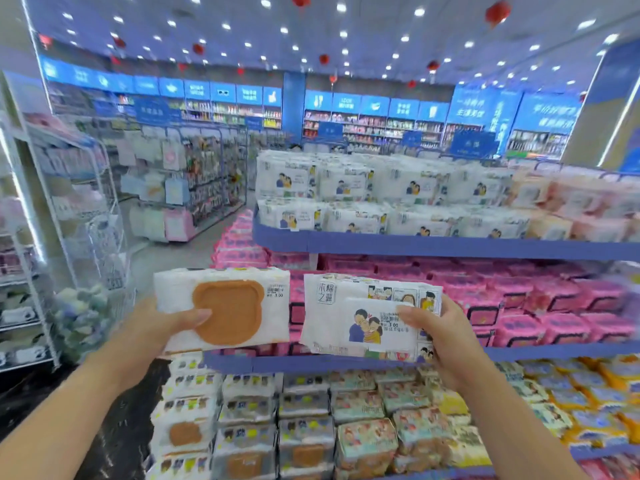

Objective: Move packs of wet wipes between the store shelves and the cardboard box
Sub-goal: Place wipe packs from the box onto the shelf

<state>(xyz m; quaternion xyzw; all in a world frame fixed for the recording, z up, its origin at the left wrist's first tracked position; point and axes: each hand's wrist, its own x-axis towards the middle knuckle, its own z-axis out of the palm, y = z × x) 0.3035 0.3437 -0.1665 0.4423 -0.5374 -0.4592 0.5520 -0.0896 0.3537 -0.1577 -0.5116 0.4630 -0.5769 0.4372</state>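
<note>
- L hand (162, 327) grips the bear-lid pack (228, 310) by its left end: thumb across the brown lid, fingers hidden behind.
- R hand (446, 337) grips the cartoon pack (363, 317) by its right end: thumb on the printed face, fingers behind.
- Both packs sit below the top shelf (450, 245) lip and on the near side of it. Faces are toward the camera, long axes run left-right, roughly parallel to the lip. They're side by side with a narrow gap, not touching.
- Key relation: the cartoon pack is under the shelf's left half. The matching shelf stock (346, 183) stands above the lip, up and fwd of the R hand, so the R hand is the nearer one for that tier.
- Bear-lid pack is below the shelf's left corner and slightly left of it. Look-alike bear-lid stock (187, 433) lies two tiers under the top shelf, straight down from the L hand.
- Pink packs (540, 306) fill the tier directly under the top shelf, behind both held packs.
- Cardboard box isn't in view, so can't tell whether these packs are headed to the shelf or to the box.
- Prob. next, if shelving: lift the cartoon pack up over the lip, axis kept as is, no turn needed.
</note>
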